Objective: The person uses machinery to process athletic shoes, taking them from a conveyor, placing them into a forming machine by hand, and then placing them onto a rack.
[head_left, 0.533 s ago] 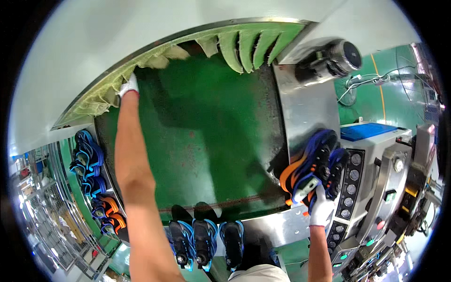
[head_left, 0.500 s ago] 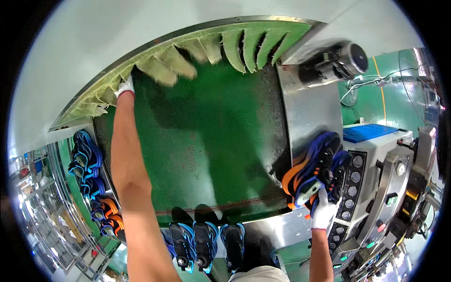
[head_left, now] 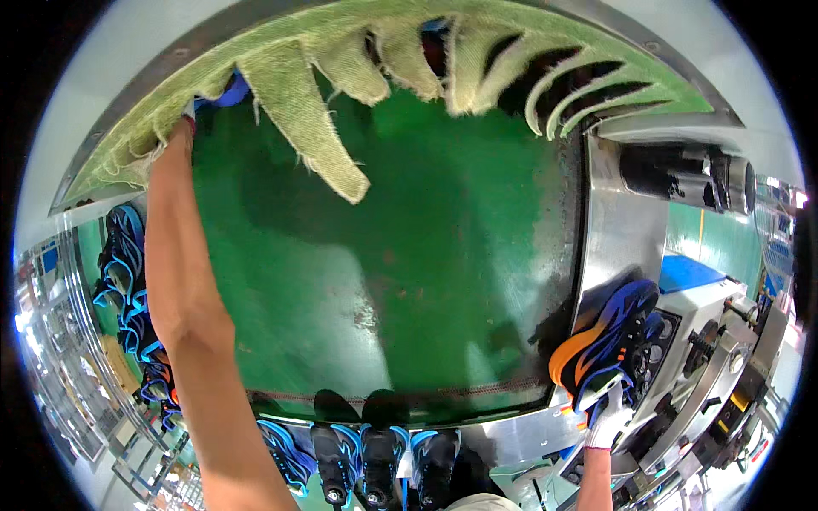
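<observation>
Orange-heeled shoe, otherwise black and blue, is at the right side of the work area, tilted with its toe pointing up and to the right, over the metal side plate and just beside the machine with gauges. The person's right hand, in a white glove, has hold of it at the foot opening, fingers closed on the collar; whether the shoe also rests on the metal cannot be told. Close against it on the right is what looks like a second shoe, mostly hidden. The left arm stretches up to the far left, where the left hand goes behind the ragged green curtain. Only a bit of glove and cuff shows, so how far its fingers are open, or what they hold, cannot be told. Just beside it, a blue object shows under the cloth, too covered to name. One long strip hangs over the green belt. Along the near edge stand black shoes with light-blue trim, and more shoes are lined up beyond the left edge. A dark motor lies at the upper right, near a blue panel.
</observation>
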`<state>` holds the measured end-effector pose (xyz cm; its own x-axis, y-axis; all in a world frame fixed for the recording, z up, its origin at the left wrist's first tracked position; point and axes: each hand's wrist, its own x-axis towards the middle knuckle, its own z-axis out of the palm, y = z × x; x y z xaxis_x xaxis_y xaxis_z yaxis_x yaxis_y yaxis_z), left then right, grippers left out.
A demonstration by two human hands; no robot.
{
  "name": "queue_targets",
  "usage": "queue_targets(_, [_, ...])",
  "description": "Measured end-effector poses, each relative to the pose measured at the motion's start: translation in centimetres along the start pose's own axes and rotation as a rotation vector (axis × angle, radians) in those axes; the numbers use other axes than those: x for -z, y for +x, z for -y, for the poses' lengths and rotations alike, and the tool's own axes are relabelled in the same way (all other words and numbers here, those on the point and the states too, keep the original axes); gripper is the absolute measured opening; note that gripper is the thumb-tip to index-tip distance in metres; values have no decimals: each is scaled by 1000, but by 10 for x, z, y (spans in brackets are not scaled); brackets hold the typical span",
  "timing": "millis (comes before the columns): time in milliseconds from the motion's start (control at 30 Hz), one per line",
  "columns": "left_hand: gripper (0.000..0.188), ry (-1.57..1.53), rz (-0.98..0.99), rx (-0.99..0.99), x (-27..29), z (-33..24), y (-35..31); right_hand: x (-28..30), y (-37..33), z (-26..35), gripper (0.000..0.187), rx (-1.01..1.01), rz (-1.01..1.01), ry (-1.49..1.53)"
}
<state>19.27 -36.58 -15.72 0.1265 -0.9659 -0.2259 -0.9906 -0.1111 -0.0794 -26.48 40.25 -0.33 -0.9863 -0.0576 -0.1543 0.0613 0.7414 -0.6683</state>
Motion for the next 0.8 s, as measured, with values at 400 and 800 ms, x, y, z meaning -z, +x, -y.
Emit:
queue_targets(400, [47,78,-74,0,15,30,-40,-24,-13,55,39,-62,16,46])
queue_targets(800, [57,-681,-215,-451,63,-51,-391,-8,7,17,46,162,282,227])
